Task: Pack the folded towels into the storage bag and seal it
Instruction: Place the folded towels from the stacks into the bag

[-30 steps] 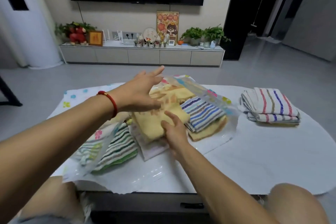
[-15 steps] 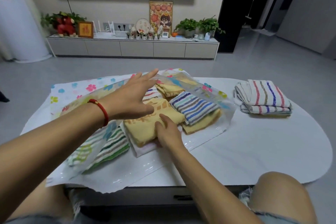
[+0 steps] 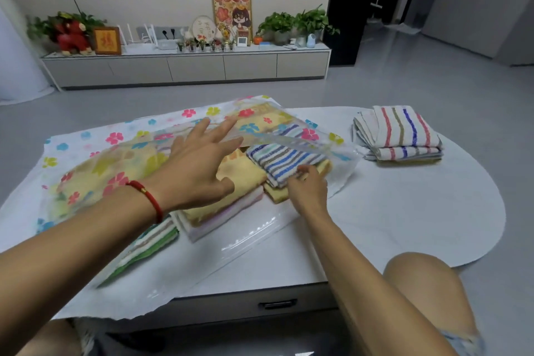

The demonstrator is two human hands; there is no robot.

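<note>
Clear flowered plastic of the storage bag (image 3: 130, 153) lies on the table (image 3: 404, 211), its flap lifted by the spread, empty left hand (image 3: 199, 170). The right hand (image 3: 307, 191) fingers (image 3: 303, 175) pinch the blue-striped towel (image 3: 284, 160). Shoving it could unfold it or snag the flap; beyond the fingers, the folded towels (image 3: 400, 133) wait outside.

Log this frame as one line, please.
phase: packing | left hand: open, lifting storage bag flap | right hand: at blue-striped towel in bag mouth | striped towel stack: outside on table | seal: not done

We look from head height, forward and down, close over the bench (image 3: 404, 211); cabinet (image 3: 187, 66) far at twelve o'clock.
</note>
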